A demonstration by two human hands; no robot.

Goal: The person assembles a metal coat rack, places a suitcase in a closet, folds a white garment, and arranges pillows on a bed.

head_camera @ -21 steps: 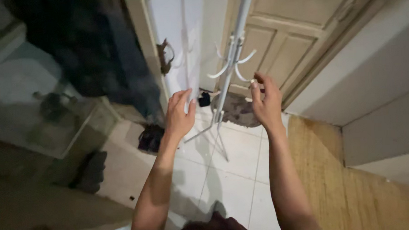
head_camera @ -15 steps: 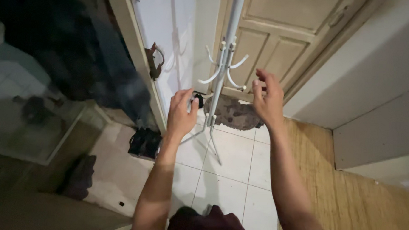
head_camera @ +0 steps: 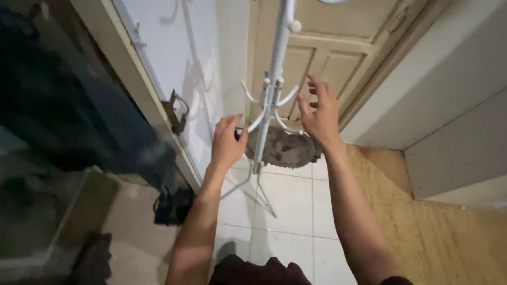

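A white coat stand [head_camera: 274,96] is seen standing on the white floor tiles [head_camera: 293,215], near the wooden door [head_camera: 329,48]. The left hand [head_camera: 228,142] is held at a low hook [head_camera: 256,124], fingers bent; a firm grip cannot be told. The right hand [head_camera: 320,108] is held open beside the pole, touching nothing. The stand could be tipped over if the hook is pulled sideways, because its legs [head_camera: 255,185] are thin.
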